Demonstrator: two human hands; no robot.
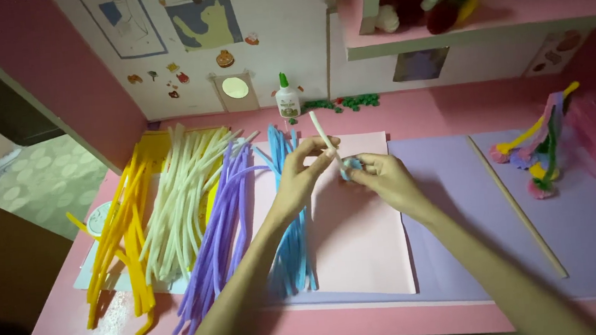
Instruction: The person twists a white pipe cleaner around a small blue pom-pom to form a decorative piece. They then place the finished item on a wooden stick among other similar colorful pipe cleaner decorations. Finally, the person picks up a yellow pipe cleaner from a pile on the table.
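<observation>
White fuzzy pipe cleaner stem (324, 136) sits pinched in your left hand (297, 178), thumb and forefinger closed on it near its lower end, the free length slanting up and away toward the back wall. Your right hand (382, 178) has its grip closed on a small pale blue coil of the same fuzzy wire (352, 167), held just beside the left fingertips, above the pale pink sheet of paper (361, 247) on the pink surface (414, 112).

Handling, as a judgement: the stem looks very light, soft on the outside with a thin wire core, so it should bend wherever you press and keep that bend. The pile gives friction; slipping seems unlikely. Hold it close to the point you want to work, not at the far tip, or the free end will likely whip and kink. The blue coil is small and could unwind or flatten under a hard squeeze; fingertip pressure on its rim looks best. How stem and coil join is hidden behind your fingers.

Around the hands:
- bundle of light blue fuzzy stems (289, 211), lying under your left wrist
- purple stems (218, 237), white stems (180, 198), yellow stems (122, 231), fanned out to the left
- lilac paper sheet (474, 246) with a thin wooden dowel (517, 207) across it
- finished pipe cleaner flowers (541, 148) at far right
- white glue bottle with green cap (287, 97) at the back, well apart
</observation>
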